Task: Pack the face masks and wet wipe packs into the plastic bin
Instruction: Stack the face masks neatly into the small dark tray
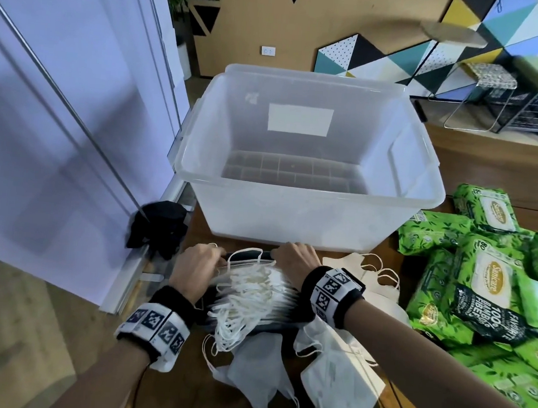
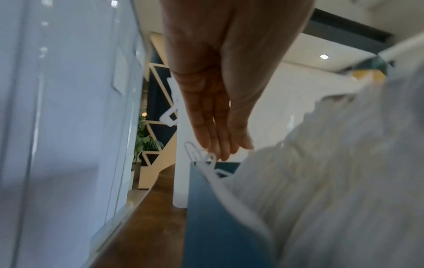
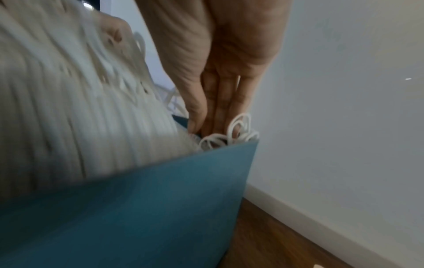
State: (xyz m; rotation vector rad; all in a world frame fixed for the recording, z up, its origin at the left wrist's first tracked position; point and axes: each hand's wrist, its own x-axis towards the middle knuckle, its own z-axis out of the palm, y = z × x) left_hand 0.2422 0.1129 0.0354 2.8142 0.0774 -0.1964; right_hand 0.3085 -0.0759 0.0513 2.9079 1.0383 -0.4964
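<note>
— Nearest the camera?
— Loose white face masks (image 1: 337, 383) scattered on the wooden table (image 1: 189, 387), ear loops trailing.

— Just beyond?
— A blue box (image 3: 128, 214) packed with a stack of masks (image 1: 250, 295), pressed between 2 hands. Left hand (image 1: 191, 270) flat against the box's left side, fingers (image 2: 215, 143) straight and together, pointing down at the far corner. Right hand (image 1: 295, 259) along the right side, fingers (image 3: 220, 105) straight, tips dipping in among the loops at the far corner (thumb there too; a real pinch, cannot tell).

— To the right?
— Green wet wipe packs (image 1: 493, 286) heaped on the table, outside the bin.

— Farther on?
— Clear plastic bin (image 1: 305, 219) just past the hands, nothing visible inside. Left of it, a black cloth (image 1: 159, 227) by a white wall panel (image 1: 59, 107).
</note>
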